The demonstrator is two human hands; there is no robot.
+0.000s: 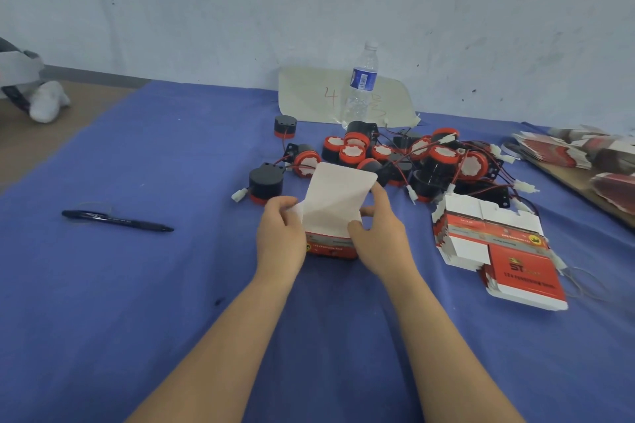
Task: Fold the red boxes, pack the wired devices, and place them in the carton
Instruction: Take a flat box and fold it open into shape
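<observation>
Head view, left to right: a pen (117,220) lies on the table (165,312); our left hand (280,232) pinches a side flap of the red box (331,246), at centre, its white lid flap raised; our right hand (379,239) grips its other side. We should tuck side flaps squarely before the lid. Beyond lie the wired devices (395,158); flat boxes (498,251) sit rightward.

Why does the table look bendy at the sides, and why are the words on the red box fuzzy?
Head view: the wide-angle lens bends the edges of the blue cloth; the red box between the left hand and right hand is soft, its small print unreadable; light is even, shadows faint.
</observation>
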